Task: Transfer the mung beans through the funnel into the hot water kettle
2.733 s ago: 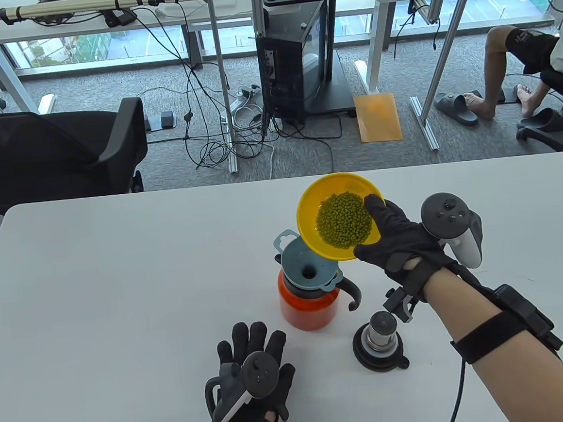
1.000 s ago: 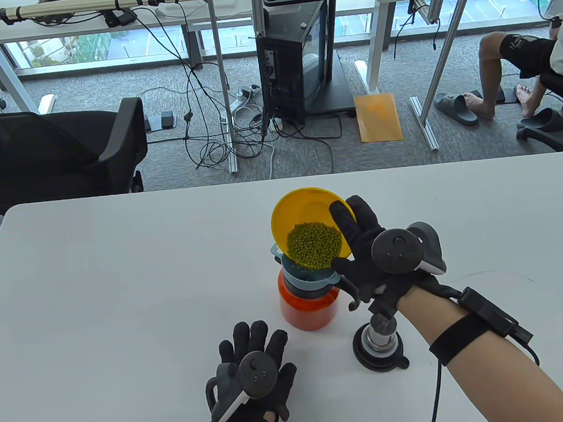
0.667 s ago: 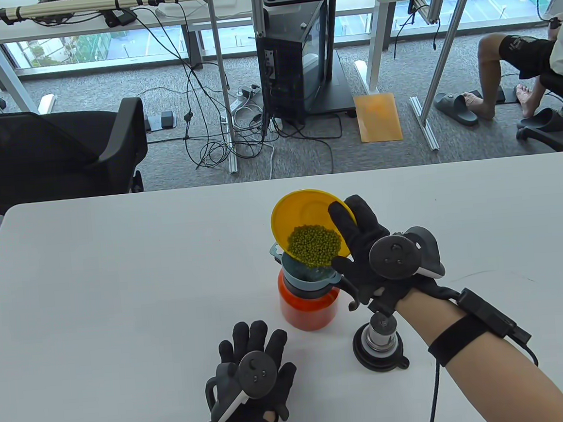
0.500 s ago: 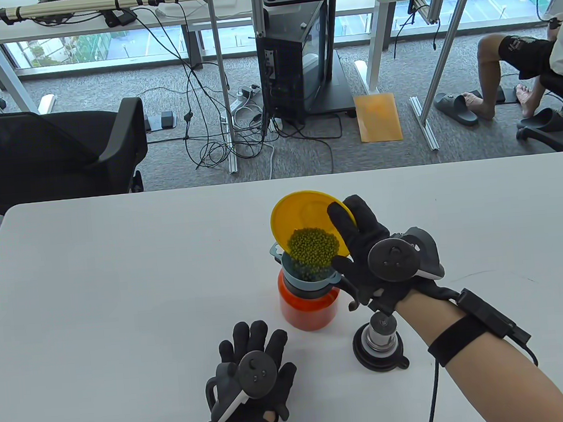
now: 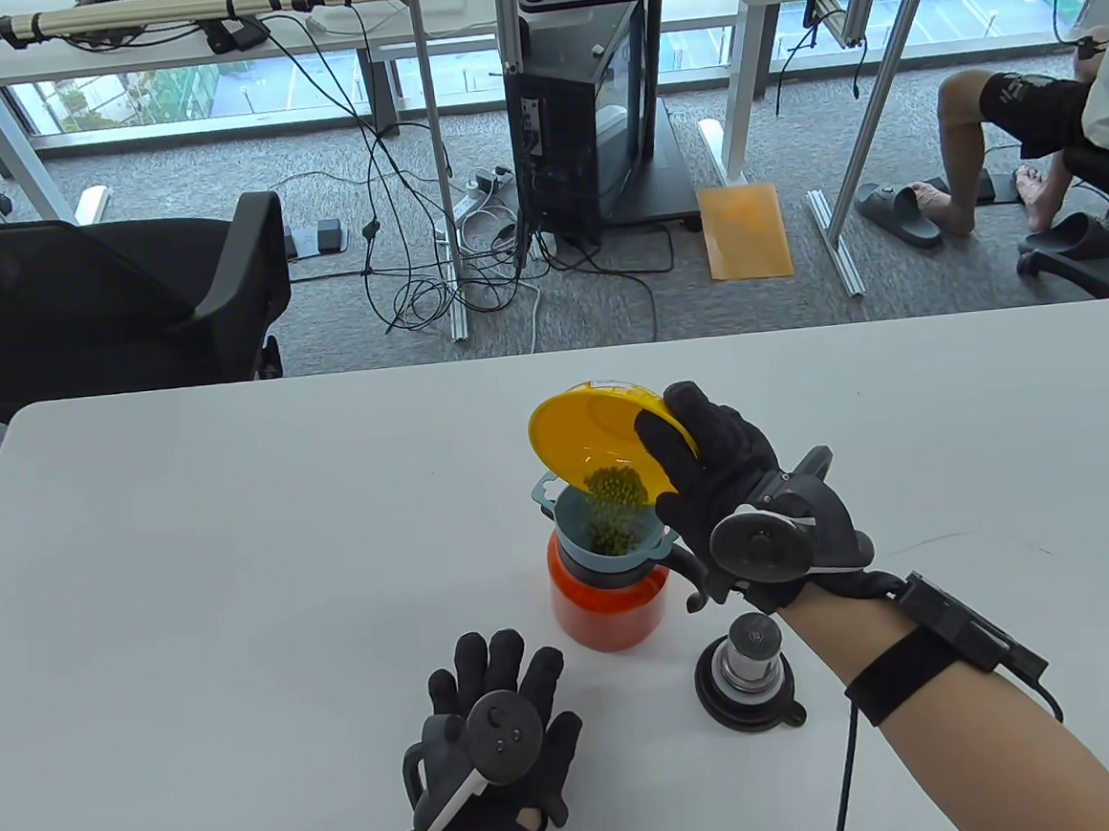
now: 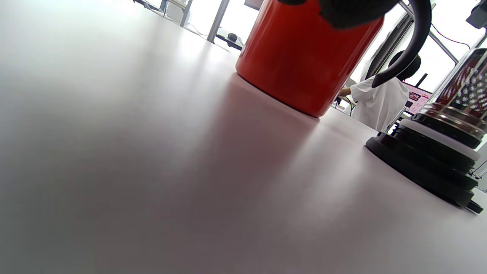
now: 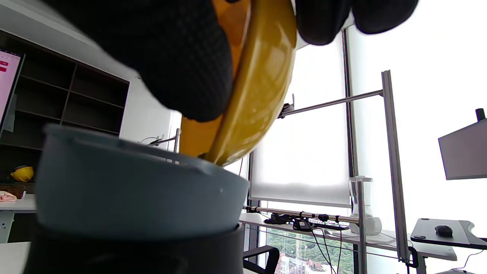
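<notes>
Yellow bowl (image 5: 587, 432), clamped by right hand (image 5: 713, 480) fingers, tilts steeply with its lip directly above the funnel (image 5: 607, 536); left hand (image 5: 493, 727) lies splayed nearby.

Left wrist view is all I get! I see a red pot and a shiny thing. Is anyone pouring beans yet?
Observer: Yes. The right hand tips a yellow bowl and beans slide out.
Child: Where do they go?
Observer: Into a grey funnel that sits on top of your red kettle.
Child: What's my hand doing?
Observer: The left hand rests flat on the table, fingers spread, holding nothing.
</notes>
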The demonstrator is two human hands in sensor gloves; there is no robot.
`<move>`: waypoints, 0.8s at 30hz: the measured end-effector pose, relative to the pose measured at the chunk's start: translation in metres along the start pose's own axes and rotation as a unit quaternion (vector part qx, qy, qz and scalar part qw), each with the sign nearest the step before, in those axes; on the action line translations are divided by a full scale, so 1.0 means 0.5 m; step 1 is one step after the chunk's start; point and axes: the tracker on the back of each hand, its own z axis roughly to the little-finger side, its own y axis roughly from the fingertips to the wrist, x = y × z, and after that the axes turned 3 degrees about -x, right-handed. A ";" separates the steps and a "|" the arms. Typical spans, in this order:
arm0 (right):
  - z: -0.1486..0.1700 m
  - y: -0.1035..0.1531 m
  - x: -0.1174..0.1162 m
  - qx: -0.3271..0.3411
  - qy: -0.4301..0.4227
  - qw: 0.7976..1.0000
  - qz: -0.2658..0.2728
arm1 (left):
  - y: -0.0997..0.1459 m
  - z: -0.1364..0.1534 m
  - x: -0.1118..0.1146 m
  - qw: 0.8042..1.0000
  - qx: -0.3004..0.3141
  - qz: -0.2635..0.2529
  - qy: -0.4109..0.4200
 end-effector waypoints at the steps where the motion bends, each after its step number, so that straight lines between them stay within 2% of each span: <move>1: 0.000 0.001 0.002 -0.006 -0.006 1.000 0.003 | 0.000 0.000 0.000 1.000 0.000 0.000 0.001; 6: 0.010 0.000 0.017 -0.043 -0.042 0.998 0.009 | 0.000 0.000 -0.001 1.000 0.000 -0.001 0.001; 8: 0.022 0.002 0.023 -0.075 -0.075 0.994 0.013 | 0.000 0.000 -0.001 1.000 0.000 -0.001 0.002; 11: 0.061 0.012 0.032 -0.146 -0.145 0.978 0.019 | 0.001 -0.001 -0.001 1.000 0.001 -0.001 0.000; 17: 0.144 0.067 0.022 -0.238 -0.143 0.961 -0.001 | 0.001 -0.002 -0.002 1.000 0.002 0.000 0.001; 24: 0.212 0.158 -0.032 -0.323 -0.153 0.933 -0.050 | 0.002 -0.004 -0.002 1.000 0.002 0.003 -0.001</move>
